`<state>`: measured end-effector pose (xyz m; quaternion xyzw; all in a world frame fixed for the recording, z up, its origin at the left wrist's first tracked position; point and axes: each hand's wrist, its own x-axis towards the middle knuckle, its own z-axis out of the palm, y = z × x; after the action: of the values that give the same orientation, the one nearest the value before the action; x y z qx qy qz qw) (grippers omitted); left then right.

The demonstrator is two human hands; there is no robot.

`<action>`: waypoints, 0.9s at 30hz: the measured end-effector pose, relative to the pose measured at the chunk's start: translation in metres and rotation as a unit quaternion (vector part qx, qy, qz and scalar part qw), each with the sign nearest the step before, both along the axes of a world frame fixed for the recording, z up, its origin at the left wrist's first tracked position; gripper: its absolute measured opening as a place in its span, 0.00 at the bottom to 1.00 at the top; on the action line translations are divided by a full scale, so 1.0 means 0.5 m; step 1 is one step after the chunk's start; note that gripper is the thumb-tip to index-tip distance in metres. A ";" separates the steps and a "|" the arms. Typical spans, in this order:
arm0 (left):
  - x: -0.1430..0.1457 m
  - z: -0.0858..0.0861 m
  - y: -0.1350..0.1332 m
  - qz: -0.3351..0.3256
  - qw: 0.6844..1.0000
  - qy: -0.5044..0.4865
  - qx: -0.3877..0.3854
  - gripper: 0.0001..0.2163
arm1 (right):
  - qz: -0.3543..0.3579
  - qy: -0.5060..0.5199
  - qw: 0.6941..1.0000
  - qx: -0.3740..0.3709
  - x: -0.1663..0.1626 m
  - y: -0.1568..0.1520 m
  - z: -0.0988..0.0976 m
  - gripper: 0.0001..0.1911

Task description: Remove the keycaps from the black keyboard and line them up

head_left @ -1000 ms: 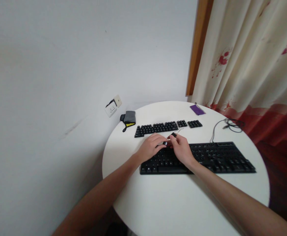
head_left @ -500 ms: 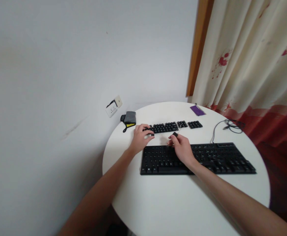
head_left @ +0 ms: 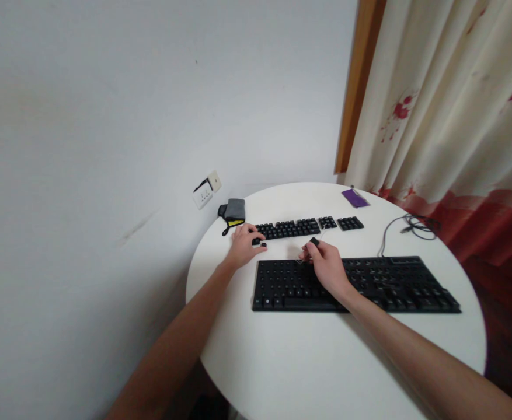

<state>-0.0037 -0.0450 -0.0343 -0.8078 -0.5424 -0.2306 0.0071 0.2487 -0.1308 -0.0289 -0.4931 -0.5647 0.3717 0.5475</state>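
Note:
My left hand (head_left: 243, 246) is at the left end of a block of loose black keycaps (head_left: 288, 229), thumb and forefinger closed around a small keycap (head_left: 263, 245). Another keycap lies under its fingers. My right hand (head_left: 326, 262) pinches a wire keycap puller (head_left: 314, 241) by its dark handle; thin wire shows at both sides of the fingers. That hand is over the upper edge of a black keyboard (head_left: 387, 286). Bare key positions show on the keyboard's upper left, while its bottom row and right part carry keycaps. My right hand and forearm hide part of it.
Two smaller keycap groups (head_left: 350, 223) continue the row rightward. A coiled cable (head_left: 420, 226) runs from the keyboard. A grey pouch (head_left: 235, 210) and a purple packet (head_left: 355, 198) lie near the back of the round white table (head_left: 282, 361). Wall and curtain (head_left: 413, 116) border it.
My left hand has moved a little left and toward me, taking the small keycap with it. My right hand stays over the keyboard with the puller. The view has shifted slightly.

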 end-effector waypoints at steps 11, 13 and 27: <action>-0.005 -0.014 0.011 0.071 0.997 -0.020 0.003 0.26 | 0.010 -0.009 1.000 0.001 0.000 -0.002 -0.002 0.18; -0.006 -0.017 0.013 0.078 0.997 -0.023 0.007 0.27 | 0.009 -0.008 1.000 -0.001 0.000 -0.001 -0.002 0.18; -0.001 -0.020 0.013 0.130 0.991 -0.037 -0.009 0.28 | 0.017 -0.006 1.000 -0.006 -0.002 -0.002 -0.001 0.18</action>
<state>-0.0041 -0.0383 -0.0444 -0.7211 -0.6452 -0.2525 0.0092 0.2475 -0.1317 -0.0294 -0.4889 -0.5743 0.3813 0.5346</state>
